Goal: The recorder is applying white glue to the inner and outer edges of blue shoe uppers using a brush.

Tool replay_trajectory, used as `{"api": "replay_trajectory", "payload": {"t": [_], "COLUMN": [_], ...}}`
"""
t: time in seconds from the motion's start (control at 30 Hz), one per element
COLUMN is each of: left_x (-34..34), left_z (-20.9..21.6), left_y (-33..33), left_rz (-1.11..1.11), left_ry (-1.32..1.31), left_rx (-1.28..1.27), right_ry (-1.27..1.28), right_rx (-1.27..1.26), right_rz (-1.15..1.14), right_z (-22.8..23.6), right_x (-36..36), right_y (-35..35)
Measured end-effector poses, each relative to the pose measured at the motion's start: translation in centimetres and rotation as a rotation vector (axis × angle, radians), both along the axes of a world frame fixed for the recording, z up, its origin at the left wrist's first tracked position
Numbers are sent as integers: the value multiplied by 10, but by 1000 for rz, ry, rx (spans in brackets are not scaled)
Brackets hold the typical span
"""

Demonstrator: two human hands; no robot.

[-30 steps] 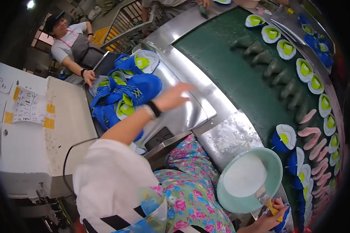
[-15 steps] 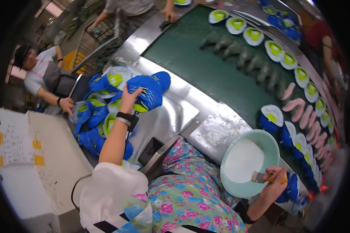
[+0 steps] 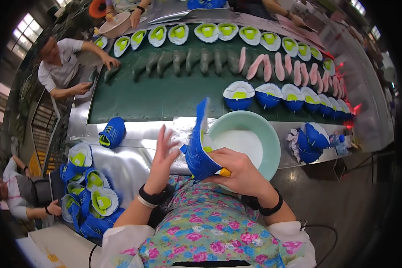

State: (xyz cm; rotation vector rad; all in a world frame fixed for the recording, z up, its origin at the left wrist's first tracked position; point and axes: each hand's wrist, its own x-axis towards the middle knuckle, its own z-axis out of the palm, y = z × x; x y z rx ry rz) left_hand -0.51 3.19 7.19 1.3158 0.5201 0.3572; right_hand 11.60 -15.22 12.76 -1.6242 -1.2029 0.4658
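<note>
In front of my chest, my right hand (image 3: 241,172) grips a blue shoe upper (image 3: 198,149) by its edge, and the upper stands on end. The yellow handle (image 3: 225,172) of a brush pokes out of the same hand; its bristles are hidden. My left hand (image 3: 163,156) is beside the upper, fingers spread, holding nothing. Just behind my right hand is a pale green basin (image 3: 274,138) with white liquid (image 3: 245,143) in it. Apart from the heap, a single blue shoe upper (image 3: 112,132) lies on the metal ledge to the left.
A heap of blue uppers (image 3: 89,201) with lime linings lies at left. The green belt (image 3: 165,102) carries rows of uppers, dark shoe lasts (image 3: 178,61) and pink insoles (image 3: 279,67). More uppers (image 3: 309,143) and a bottle stand right. Co-workers work at left and across the belt.
My left hand has left the heap and opened. A blue upper is now in my right hand with the brush, which has come out of the basin. The view has turned toward the belt.
</note>
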Motion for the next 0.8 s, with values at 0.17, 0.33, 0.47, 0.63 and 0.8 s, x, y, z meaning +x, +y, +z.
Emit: {"api": "replay_trajectory", "payload": {"t": [0.17, 0.33, 0.47, 0.63, 0.8], "left_x": [-12, -38, -87, -68, -84], "left_z": [4, -25, -36, -21, -34], "left_y": [-13, -11, -30, -21, -4], "left_rz": [-487, -145, -360, -945, -801], "left_ry": [-122, 165, 298, 233, 414], "left_rx": [314, -7, -95, 66, -308], "right_ry": [110, 50, 321, 159, 68], "right_rx": [-306, -75, -428, -426, -412], "right_rz": [254, -387, -860, -885, -907], "right_z": [-2, -40, -107, -196, -190], "right_x": [-2, 16, 53, 55, 53], "right_y": [-11, -33, -84, -113, -111]}}
